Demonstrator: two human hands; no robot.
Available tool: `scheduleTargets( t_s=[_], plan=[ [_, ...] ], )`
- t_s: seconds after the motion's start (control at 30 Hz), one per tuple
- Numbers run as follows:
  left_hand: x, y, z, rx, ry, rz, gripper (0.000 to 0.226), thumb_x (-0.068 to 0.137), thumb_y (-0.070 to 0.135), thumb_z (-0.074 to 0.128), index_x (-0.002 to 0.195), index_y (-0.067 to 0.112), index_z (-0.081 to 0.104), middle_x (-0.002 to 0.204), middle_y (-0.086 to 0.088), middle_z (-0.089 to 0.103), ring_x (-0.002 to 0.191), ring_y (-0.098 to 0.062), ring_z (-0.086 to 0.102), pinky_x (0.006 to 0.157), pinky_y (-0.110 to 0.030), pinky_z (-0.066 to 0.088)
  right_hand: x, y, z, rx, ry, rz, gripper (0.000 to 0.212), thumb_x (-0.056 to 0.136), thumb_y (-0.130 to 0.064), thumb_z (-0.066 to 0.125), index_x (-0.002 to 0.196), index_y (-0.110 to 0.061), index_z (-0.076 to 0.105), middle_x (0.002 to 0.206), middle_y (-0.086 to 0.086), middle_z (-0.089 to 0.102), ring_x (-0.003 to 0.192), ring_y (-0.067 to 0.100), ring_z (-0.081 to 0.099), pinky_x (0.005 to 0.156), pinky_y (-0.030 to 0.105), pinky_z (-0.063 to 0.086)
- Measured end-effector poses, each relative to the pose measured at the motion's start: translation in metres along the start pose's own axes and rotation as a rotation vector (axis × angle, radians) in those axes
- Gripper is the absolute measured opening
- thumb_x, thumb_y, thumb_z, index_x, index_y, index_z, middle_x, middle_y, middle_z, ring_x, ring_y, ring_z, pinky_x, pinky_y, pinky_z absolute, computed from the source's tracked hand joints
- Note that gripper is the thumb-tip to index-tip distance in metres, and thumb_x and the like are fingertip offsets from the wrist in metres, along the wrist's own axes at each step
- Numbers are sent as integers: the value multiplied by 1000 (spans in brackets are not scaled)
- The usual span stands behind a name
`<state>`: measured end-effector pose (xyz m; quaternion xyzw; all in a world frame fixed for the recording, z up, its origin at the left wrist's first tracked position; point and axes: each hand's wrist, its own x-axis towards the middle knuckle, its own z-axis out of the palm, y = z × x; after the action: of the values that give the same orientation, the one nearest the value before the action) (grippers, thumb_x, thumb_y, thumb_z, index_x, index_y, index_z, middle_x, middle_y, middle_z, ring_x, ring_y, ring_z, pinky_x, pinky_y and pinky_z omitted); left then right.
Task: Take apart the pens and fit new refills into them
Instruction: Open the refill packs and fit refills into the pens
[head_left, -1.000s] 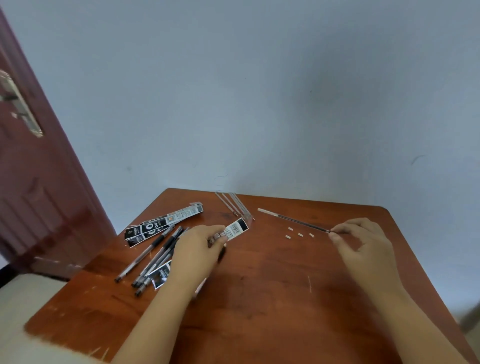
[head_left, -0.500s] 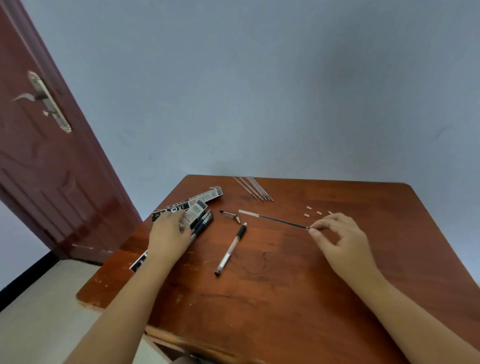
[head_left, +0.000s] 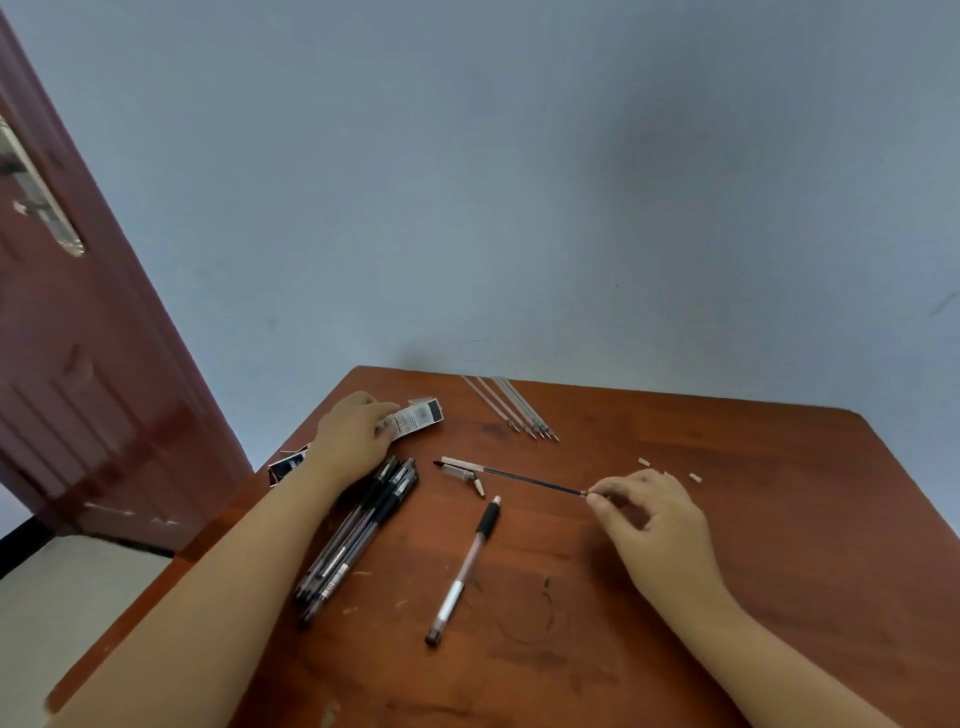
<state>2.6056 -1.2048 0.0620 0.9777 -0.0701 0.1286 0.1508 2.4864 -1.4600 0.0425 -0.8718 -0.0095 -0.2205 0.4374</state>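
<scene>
Dark red wood fills the left edge: a door (head_left: 78, 364) whose metal handle plate (head_left: 36, 197) is blurred and cut off by the frame, lower in the picture than half a second ago. On the brown table (head_left: 779, 571), the left hand (head_left: 353, 441) now lies further up, at centre left, its fingers on a printed refill packet (head_left: 415, 415); whether they curl round it I cannot tell. A second packet (head_left: 285, 466) is mostly hidden under the wrist. Below the hand the bundle of pens (head_left: 358, 535), earlier covered by it, lies exposed. At centre, a small clear pen part (head_left: 460, 472) touches the refill (head_left: 519, 480), and the opened pen barrel (head_left: 465, 566) lies just below, as before. Spare refills (head_left: 511, 408) rest near the far edge. The right hand (head_left: 654, 519), centre right, still pinches the refill's end between thumb and forefinger. Tiny white caps (head_left: 644, 461) beside it are hard to make out.
</scene>
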Motion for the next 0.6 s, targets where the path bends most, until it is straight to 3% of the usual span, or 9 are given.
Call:
scheduleTargets(
  t_s=[0.13,0.2,0.27,0.4,0.53,0.6],
  plan=[
    [-4,0,0,35,96,43,35,88,14,53,122,8,55,124,-13,54,117,-30,45,94,-38,34,0,2,0,6,-3,-12,25,76,-12,66,65,-33,58,71,-16,54,80,12,50,82,44,42],
    [-18,16,-8,-54,221,142,33,83,13,48,110,-1,62,111,-19,61,105,-37,53,89,-38,38,0,2,1,-9,5,-28,19,76,-11,67,67,-26,62,70,-17,53,78,10,49,81,42,42],
    [-41,44,-15,-109,297,288,36,79,17,42,97,-1,67,96,-17,67,91,-35,61,83,-36,40,-1,2,2,-25,16,-50,12,76,-9,67,68,-19,66,69,-18,51,75,4,47,80,38,39],
    [-80,103,-4,-72,128,566,32,75,27,45,90,14,70,86,0,70,79,-18,65,77,-28,48,-5,1,3,-11,24,-123,7,74,-15,68,67,-13,69,65,-20,50,75,-1,49,72,21,34],
    [-82,111,7,-308,-43,513,17,77,14,60,90,14,71,84,-1,70,80,-9,59,74,-23,46,-9,3,0,51,-14,-173,26,71,-34,55,68,-13,69,64,-19,49,80,-10,46,70,8,36],
    [-84,103,6,-330,-79,552,15,75,17,61,84,14,72,75,0,70,79,-8,54,68,-15,41,-9,4,0,50,-38,-216,35,70,-43,49,66,-15,69,63,-23,47,78,-12,45,69,12,36]
  ],
)
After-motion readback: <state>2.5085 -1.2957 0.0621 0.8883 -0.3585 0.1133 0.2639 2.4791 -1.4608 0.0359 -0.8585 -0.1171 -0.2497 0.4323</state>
